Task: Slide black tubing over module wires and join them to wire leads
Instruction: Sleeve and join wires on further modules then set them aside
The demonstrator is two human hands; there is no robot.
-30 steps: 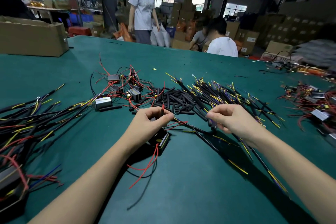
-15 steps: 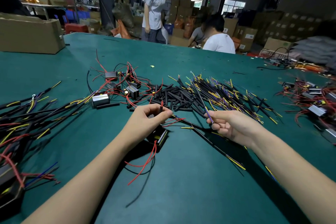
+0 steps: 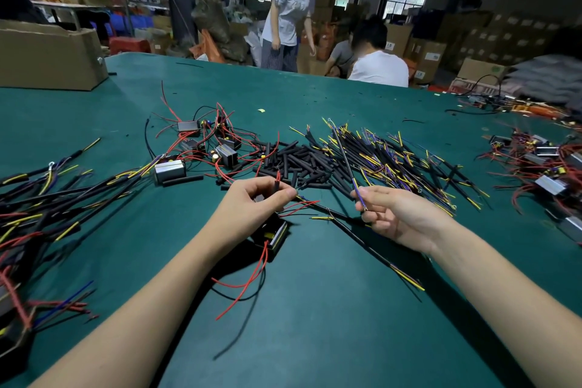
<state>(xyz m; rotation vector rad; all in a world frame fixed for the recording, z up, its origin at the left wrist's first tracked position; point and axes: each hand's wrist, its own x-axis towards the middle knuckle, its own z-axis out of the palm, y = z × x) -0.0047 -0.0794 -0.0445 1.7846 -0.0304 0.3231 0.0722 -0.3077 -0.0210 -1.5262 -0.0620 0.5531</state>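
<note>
Currently your left hand (image 3: pixel 252 209), at frame centre, pinches a short black tubing piece (image 3: pixel 277 183) upright between thumb and fingertips, a red wire tip showing at its top. Beneath that hand hangs a small black module with red wires (image 3: pixel 273 235). Your right hand (image 3: pixel 398 217) pinches a black-sheathed wire lead with purple and yellow strands (image 3: pixel 346 164), apparently between thumb and forefinger. Loose black tubing pieces (image 3: pixel 296 164) lie piled on the green table (image 3: pixel 315 324) just above both hands.

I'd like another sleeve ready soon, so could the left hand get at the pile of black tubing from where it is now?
Probably yes: the tubing pile lies just beyond the left hand with nothing between, but its fingers already pinch a tube.
</note>
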